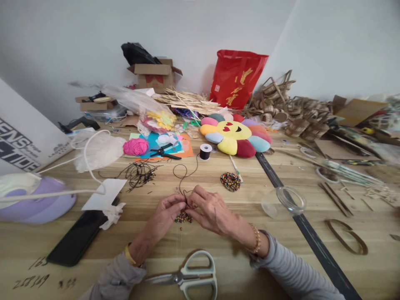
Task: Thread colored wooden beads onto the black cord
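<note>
Both my hands meet over the middle of the wooden table. My left hand [165,214] pinches a thin black cord [184,177] between thumb and fingers. My right hand [210,208] is closed on the same cord just beside it. The cord loops back to a white spool of black cord [205,152] standing upright. Under my fingertips lies a small pile of colourful beads [183,217], partly hidden by the hands. Farther right rests a coiled heap of strung beads [230,181]. Scissors with pale handles [190,276] lie near the front edge, their blades pointing left.
On the left are a black phone [76,239], white paper [104,195] and a tangle of black cords [140,174]. Pliers [164,153] and pink yarn [136,146] lie behind. A flower cushion [236,134], clear round container [290,201] and woven baskets [278,98] occupy the right and back.
</note>
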`<state>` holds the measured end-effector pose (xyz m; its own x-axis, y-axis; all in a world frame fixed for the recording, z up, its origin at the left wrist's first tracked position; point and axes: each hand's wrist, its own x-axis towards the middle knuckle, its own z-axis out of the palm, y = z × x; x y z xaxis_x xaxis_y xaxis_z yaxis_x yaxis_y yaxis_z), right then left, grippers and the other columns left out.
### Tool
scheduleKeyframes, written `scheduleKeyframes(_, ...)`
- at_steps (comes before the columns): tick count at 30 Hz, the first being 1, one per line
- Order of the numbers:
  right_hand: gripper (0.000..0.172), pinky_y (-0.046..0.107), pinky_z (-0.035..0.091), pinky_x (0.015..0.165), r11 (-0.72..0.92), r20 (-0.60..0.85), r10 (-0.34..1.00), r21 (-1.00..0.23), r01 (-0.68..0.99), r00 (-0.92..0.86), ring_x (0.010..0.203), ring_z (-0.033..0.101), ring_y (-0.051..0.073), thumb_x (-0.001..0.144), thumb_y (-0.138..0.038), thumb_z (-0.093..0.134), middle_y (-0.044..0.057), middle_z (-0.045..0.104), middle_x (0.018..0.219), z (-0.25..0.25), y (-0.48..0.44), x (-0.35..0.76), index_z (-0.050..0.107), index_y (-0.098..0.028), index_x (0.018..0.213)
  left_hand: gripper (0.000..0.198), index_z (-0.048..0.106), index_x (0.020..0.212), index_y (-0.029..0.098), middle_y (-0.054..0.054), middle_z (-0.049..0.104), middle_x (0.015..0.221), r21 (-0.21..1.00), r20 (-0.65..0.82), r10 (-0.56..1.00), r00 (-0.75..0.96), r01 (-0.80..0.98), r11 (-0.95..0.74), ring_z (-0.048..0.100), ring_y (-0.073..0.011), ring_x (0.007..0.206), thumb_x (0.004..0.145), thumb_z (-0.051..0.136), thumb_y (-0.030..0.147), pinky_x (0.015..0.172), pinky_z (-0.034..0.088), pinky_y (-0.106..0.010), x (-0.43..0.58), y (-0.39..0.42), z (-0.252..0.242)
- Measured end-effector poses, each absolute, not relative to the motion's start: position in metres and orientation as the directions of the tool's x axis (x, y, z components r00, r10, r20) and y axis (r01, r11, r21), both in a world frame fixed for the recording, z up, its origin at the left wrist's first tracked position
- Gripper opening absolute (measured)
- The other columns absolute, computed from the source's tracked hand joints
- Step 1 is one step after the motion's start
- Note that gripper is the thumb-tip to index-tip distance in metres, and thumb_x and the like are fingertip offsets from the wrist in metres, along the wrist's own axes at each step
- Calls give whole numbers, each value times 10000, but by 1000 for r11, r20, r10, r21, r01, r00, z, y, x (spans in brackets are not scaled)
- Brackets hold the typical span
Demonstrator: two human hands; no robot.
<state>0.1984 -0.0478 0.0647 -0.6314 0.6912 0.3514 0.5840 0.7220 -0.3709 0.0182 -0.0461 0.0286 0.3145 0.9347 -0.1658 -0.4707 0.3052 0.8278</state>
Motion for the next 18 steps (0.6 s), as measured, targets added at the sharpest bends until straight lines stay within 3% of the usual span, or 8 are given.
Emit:
scheduleKeyframes(6, 18, 251, 312, 541, 705, 330, 709, -328, 628, -624, 712, 523, 137, 945, -174, 562, 36, 559, 891, 59, -49, 195, 548, -166, 937, 258, 707, 719, 132, -14, 680, 692, 871, -175, 956, 235, -415, 261, 584, -133, 656, 632, 861, 320, 643, 459, -245, 22, -47, 21)
scheduleKeyframes(18, 87, 270, 322, 566, 702, 319, 712, -367, 611, -626, 666, 505, 129, 990, -178, 493, 20, 591, 868, 58, -48, 196, 540, -178, 917, 310, 591, 625, 169, 23, 557, 597, 994, -39, 995, 91, -96, 47, 491, -139, 611, 733, 757, 408, 600, 394, -238, 22, -53, 35)
